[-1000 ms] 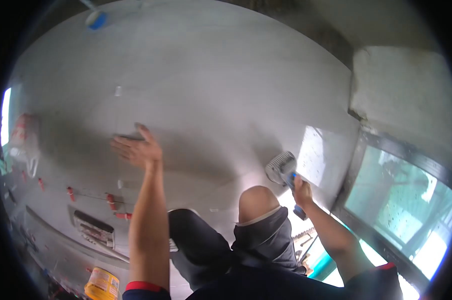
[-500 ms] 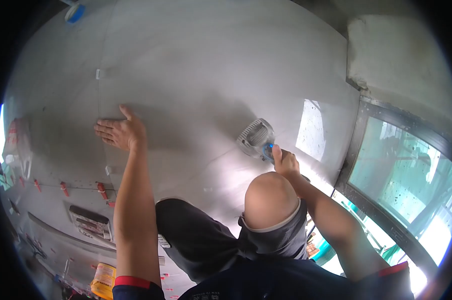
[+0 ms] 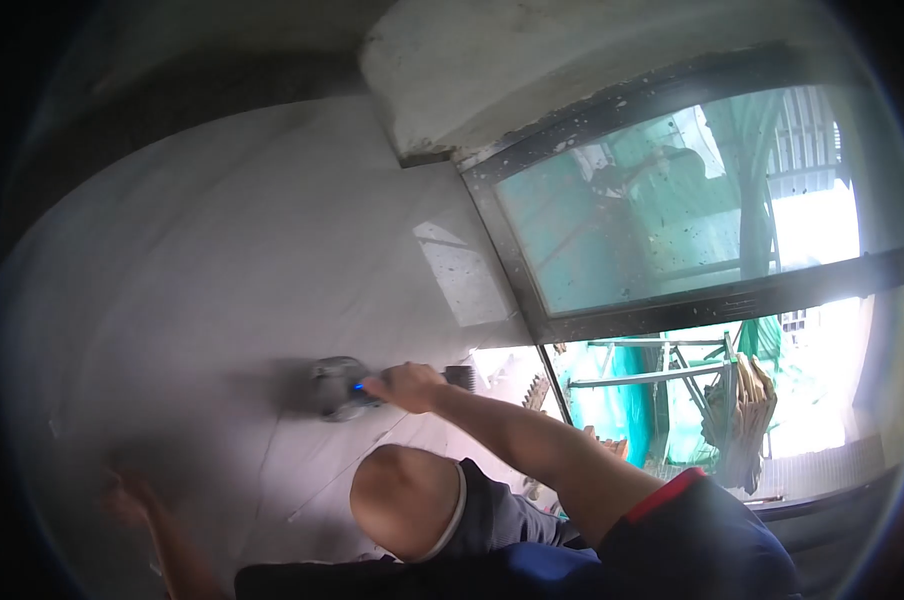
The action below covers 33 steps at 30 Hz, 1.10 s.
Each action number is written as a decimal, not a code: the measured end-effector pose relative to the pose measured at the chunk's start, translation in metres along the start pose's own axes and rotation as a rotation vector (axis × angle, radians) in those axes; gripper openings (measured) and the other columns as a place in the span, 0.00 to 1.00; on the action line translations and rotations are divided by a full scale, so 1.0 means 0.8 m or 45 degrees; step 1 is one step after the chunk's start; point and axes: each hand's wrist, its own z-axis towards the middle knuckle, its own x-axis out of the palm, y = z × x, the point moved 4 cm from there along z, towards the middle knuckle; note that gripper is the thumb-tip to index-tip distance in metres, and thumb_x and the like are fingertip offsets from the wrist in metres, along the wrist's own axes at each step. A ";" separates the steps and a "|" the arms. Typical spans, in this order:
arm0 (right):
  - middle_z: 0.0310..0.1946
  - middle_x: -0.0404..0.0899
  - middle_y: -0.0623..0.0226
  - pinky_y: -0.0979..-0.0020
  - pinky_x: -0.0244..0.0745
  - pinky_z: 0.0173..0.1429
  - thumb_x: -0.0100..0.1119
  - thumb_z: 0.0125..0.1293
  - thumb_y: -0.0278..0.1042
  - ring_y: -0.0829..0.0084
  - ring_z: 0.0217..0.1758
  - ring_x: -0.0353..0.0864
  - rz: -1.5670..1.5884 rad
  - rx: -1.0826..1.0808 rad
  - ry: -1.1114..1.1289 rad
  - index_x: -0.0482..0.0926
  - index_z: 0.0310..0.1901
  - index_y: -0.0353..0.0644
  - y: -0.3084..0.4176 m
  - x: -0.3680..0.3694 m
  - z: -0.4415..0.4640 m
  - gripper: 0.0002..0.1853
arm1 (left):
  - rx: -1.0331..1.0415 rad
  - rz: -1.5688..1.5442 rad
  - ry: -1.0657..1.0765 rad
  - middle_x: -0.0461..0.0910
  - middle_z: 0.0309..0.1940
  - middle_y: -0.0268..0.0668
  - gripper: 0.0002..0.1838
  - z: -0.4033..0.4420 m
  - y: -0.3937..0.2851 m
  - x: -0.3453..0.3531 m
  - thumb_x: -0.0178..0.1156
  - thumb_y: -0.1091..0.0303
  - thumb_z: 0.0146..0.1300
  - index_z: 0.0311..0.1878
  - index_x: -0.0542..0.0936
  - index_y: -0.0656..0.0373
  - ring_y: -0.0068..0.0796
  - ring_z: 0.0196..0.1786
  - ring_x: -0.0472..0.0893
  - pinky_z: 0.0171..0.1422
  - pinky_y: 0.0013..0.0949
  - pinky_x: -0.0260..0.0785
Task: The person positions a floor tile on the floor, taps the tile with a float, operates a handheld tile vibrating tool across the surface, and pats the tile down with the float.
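Note:
A tile vibrator (image 3: pixel 338 388) with a grey, ribbed head and a small blue light lies against the large grey tile surface (image 3: pixel 202 250). My right hand (image 3: pixel 408 386) is closed around its handle, and a dark ribbed end of the tool sticks out behind the hand. Low at the left, my left hand (image 3: pixel 130 497) is in shadow over the same surface. Its fingers are smeared, so their pose and any contact are unclear. My bare knee (image 3: pixel 404 500) is bent just below the tool.
A dark-framed window (image 3: pixel 632 220) with spattered glass stands at the right, against rough plaster (image 3: pixel 492 70). Below it is a bright opening with green netting, metal frame bars (image 3: pixel 652 378) and a bundle of brown pieces (image 3: pixel 747 405). A bright patch of reflected light lies on the tile.
My view has swung to the right, so the window fills more of it and the red clips have left view. My right hand still grips the tile vibrator; my left hand, previously spread flat, is now blurred.

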 end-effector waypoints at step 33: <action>0.31 0.82 0.44 0.51 0.72 0.55 0.17 0.71 0.78 0.46 0.44 0.82 0.375 0.381 -0.520 0.83 0.36 0.35 -0.304 -0.220 0.203 0.51 | 0.019 -0.933 0.039 0.40 0.81 0.56 0.50 -0.067 -0.052 -0.110 0.46 0.36 0.73 0.79 0.46 0.71 0.53 0.83 0.43 0.84 0.50 0.36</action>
